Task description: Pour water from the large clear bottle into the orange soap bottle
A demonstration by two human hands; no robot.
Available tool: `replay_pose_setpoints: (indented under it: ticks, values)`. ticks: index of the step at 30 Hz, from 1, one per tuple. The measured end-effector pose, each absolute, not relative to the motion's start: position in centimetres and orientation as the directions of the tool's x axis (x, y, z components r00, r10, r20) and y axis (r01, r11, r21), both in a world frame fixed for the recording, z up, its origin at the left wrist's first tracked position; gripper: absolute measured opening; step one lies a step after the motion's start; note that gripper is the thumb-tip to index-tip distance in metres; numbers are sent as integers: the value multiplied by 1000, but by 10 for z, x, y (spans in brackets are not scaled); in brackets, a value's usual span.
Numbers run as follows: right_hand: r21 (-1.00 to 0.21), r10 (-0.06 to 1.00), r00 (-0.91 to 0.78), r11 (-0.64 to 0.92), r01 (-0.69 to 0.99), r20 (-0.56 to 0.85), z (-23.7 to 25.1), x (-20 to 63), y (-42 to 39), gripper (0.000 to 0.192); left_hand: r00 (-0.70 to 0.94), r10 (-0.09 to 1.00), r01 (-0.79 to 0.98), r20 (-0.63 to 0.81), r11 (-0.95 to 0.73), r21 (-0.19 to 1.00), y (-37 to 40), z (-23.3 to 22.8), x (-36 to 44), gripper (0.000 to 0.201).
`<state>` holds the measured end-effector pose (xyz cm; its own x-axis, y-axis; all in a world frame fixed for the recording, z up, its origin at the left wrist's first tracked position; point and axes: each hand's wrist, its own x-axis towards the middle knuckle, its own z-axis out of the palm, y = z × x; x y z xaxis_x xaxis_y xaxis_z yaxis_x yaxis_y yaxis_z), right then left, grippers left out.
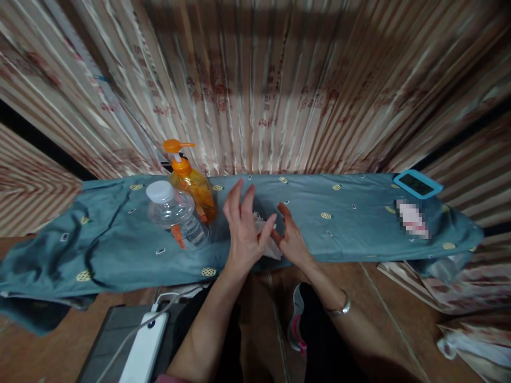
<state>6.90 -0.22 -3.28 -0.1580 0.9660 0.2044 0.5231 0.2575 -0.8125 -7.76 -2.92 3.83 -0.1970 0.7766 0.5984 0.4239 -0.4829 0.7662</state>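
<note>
My left hand (244,234) is over the middle of the cloth-covered surface, its fingers stretched out and spread. Close beside it, my right hand (293,239) has its fingers extended and apart, with a silver bangle on the wrist. Between and partly beneath the hands lies a crumpled white thing (272,250), like tissue or thin plastic; its kind is unclear, as the hands hide part of it. Left of my left hand stand a clear plastic bottle (175,215) with a white cap and an orange pump bottle (195,191).
A green-blue patterned cloth (339,239) covers the narrow surface. At its right end are a blue-framed digital display (418,184) and a blurred-out pinkish item (413,218). Striped curtains (255,96) hang behind. Below left sits a white power bank (146,346) with a cable.
</note>
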Motion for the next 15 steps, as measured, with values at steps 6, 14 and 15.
replay_pose_setpoints:
  ticks: [6, 14, 15]
  values:
    - [-753, 952, -156, 303, 585, 262, -66, 72, -10, 94, -508, 618, 526, 599, -328, 785, -51, 70, -123, 101]
    - [-736, 867, -281, 497, 460, 411, -24, 28, 16, 84, -723, 547, 420, 423, -139, 897, -55, 34, -154, 107]
    - [-744, 857, -291, 514, 426, 426, -12, 14, 24, 85, -718, 535, 405, 445, -198, 892, -53, 27, -156, 106]
